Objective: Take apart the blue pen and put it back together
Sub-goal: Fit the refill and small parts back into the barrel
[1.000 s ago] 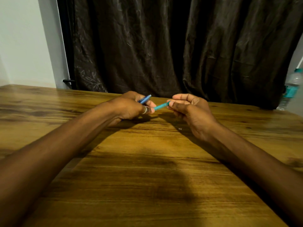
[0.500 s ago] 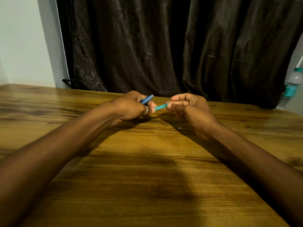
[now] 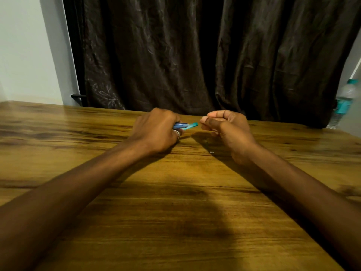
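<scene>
My left hand (image 3: 156, 132), with a ring on one finger, is closed around two parts of the blue pen above the wooden table (image 3: 175, 212). A darker blue piece (image 3: 180, 125) lies against a teal barrel (image 3: 191, 126) whose end points right. My right hand (image 3: 226, 128) is just to the right of that end, across a small gap. Its fingers are curled with the thumb against the fingertips, and I see nothing between them.
A tiny pale speck (image 3: 212, 152) lies on the table under my right wrist. A dark curtain (image 3: 195, 55) hangs behind the table's far edge. A plastic water bottle (image 3: 344, 102) stands at the far right.
My right hand held the teal barrel's end before; now it has come off it and a small gap shows. My left hand has rolled palm-down, levelling the pen parts.
</scene>
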Action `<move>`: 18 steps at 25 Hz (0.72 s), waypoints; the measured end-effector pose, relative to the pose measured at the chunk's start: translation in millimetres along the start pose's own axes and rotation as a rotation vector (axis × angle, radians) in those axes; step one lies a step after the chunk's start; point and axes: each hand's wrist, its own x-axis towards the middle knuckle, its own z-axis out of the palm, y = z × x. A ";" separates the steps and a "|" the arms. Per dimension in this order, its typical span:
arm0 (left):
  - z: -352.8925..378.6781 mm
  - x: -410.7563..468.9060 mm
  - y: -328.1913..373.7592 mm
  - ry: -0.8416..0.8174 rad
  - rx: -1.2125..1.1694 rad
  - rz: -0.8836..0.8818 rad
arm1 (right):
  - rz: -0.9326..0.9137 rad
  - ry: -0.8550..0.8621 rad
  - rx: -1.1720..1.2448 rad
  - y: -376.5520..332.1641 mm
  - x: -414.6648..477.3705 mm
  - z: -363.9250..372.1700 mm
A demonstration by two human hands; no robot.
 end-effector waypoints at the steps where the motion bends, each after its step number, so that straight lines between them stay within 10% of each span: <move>1: 1.7 -0.7 -2.4 -0.047 0.015 -0.036 | -0.028 0.020 -0.070 0.1 0.9 -1.5; 12: 8.2 -1.8 -10.7 -0.302 -0.134 -0.206 | -0.128 0.032 -0.347 5.3 7.4 -10.1; 18: 1.2 6.1 -4.7 -0.254 -0.103 -0.274 | -0.260 -0.407 -1.065 -23.2 11.9 -38.6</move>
